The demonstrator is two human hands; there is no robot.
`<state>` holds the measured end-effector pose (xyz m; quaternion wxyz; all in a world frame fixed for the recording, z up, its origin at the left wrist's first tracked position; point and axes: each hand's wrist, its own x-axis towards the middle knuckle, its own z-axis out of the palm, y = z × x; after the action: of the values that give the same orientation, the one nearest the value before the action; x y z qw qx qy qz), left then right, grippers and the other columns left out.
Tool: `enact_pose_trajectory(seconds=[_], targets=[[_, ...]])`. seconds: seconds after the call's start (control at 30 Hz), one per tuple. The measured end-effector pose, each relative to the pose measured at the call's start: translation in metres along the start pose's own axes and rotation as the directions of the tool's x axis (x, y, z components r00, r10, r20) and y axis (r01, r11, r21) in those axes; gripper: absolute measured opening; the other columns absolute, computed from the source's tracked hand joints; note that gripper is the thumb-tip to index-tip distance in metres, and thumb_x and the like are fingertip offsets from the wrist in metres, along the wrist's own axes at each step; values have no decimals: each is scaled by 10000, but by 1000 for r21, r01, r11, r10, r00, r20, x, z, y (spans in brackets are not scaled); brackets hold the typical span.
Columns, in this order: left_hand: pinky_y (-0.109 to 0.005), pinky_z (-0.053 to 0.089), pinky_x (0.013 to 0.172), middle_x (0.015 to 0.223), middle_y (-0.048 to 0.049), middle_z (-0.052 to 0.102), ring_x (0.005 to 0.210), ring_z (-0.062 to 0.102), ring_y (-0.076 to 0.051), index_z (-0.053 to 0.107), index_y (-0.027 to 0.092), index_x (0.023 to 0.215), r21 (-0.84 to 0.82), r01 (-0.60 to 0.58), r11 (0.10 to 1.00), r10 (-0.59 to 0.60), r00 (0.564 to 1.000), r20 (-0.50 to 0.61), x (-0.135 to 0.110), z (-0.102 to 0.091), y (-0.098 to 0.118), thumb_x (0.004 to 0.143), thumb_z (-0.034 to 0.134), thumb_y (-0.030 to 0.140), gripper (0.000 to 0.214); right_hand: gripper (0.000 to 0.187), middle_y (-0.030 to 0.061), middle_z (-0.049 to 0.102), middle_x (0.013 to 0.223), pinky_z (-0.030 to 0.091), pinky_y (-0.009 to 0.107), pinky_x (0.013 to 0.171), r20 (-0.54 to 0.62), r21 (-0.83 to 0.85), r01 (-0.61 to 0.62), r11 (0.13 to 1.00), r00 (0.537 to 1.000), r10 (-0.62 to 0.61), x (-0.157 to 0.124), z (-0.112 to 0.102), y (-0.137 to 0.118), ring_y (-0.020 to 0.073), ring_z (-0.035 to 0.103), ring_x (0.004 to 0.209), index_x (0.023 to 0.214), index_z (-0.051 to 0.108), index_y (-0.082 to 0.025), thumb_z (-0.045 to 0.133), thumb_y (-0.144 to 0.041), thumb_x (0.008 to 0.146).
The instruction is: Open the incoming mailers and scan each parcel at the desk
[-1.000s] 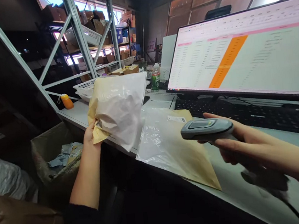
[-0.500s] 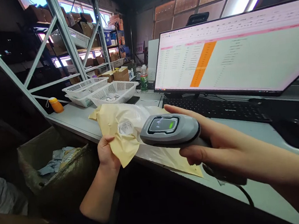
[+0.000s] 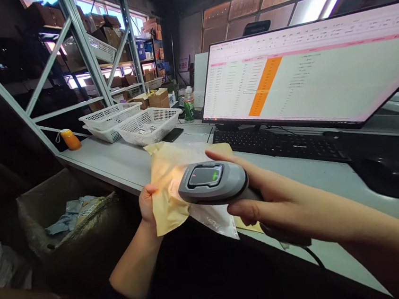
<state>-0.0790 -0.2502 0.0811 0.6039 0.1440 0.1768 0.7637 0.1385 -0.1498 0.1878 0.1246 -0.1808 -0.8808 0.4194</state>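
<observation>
My left hand (image 3: 147, 203) is closed on the near edge of a yellow paper packet in a clear plastic sleeve (image 3: 167, 186), held at the front edge of the grey desk (image 3: 115, 160). My right hand (image 3: 262, 199) grips a grey handheld barcode scanner (image 3: 212, 182), its head directly over the packet and hiding part of it. A warm glow shows on the packet beside the scanner. A second yellow envelope (image 3: 248, 225) lies under the scanner hand on the desk.
Two white mesh baskets (image 3: 149, 125) sit behind the packet, with an orange object (image 3: 70, 139) at the desk's left end. A monitor with a spreadsheet (image 3: 305, 71) and a black keyboard (image 3: 277, 143) stand to the right. An open waste box (image 3: 71, 220) sits below left.
The packet came down from an upright position to the desk edge. The scanner moved left and now sits over it, and a warm glow has appeared on the packet.
</observation>
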Motion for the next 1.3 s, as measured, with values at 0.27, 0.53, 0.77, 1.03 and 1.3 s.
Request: enact_pose_trajectory(seconds=[0.27,0.53,0.77,1.03,1.3], targets=[[-491,581,871,925,-159,759,825,740,-321,547,26,1363,37,-44,998,53,960,-276,17,-27,6,747,440,239,660,905,93,592,1334,604,313,649,94,197,-81,977,994,63,1,2,13,143,662,732,1611,176,-348,677,-422,861],[-503,615,849,1023,-89,763,881,745,-331,489,202,1459,350,109,931,75,878,-472,22,-90,25,687,572,141,779,916,49,622,1033,568,306,673,-168,166,-312,936,926,338,-34,-35,98,125,633,665,1623,41,-267,607,-398,915],[-486,587,926,1542,-59,460,1286,555,-400,237,394,1565,761,78,644,318,877,-360,23,-108,45,694,711,334,993,849,165,646,1213,537,361,877,-398,64,-634,770,692,603,-68,-67,187,220,688,899,1618,74,-128,483,-488,966],[-681,141,1195,1681,90,62,1527,83,-416,322,498,1503,767,-114,-632,352,839,415,6,-111,43,791,601,623,775,720,210,555,1416,409,529,1087,-637,-415,-679,605,692,340,-78,-64,169,377,499,1332,1569,324,-130,525,-445,954],[-650,266,1154,1652,-206,146,1499,190,-443,168,228,1591,587,-241,-773,16,918,397,11,-126,-4,744,721,570,1067,821,186,343,1588,335,547,1157,-94,-657,14,753,991,-100,-34,52,139,393,316,1455,1537,387,-198,689,-532,851]])
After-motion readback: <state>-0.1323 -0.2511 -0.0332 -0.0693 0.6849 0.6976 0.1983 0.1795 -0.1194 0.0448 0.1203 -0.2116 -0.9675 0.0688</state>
